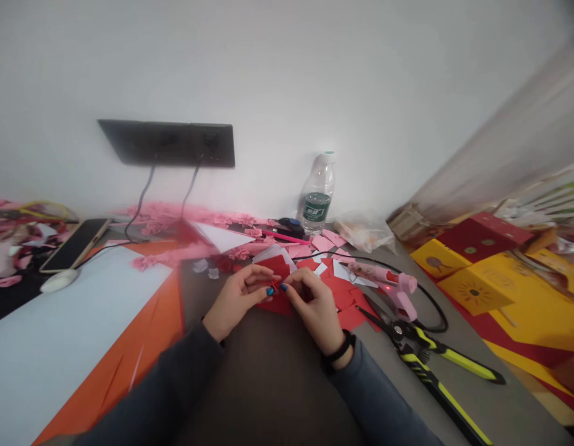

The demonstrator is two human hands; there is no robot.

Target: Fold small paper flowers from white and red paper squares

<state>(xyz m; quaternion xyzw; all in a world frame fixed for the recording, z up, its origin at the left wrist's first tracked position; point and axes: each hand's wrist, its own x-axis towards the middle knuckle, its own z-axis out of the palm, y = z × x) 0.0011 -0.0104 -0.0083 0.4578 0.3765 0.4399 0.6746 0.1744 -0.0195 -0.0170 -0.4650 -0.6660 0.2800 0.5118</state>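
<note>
A red piece (276, 283) is held at the fingertips, above the table (268, 384) and near its middle, as seen in the head view. By the left hand (240, 296) it is pinched narrowly, thumb and fingers nearly brought together. By the right hand (317, 306) it is pinched from the other side, also narrowly; its exact shape is blurred and cannot be told. A black band (341, 348) is worn on the right wrist.

Behind and beside the right hand, red scraps (341, 290) are spread and overlapped. To their right a pink glue gun (400, 285) is laid, its small red light lit, with shears (399, 334) placed just in front, handles spread. Beyond the scraps, a bottle (317, 201) is stood upright near the wall (277, 74), beside a clear bag (368, 230). On the left, a white sheet (82, 322) is laid over an orange sheet (163, 310), and a mouse (59, 281) is placed near a phone (76, 244). Pink paper flowers (163, 217) are strewn along the back.
</note>
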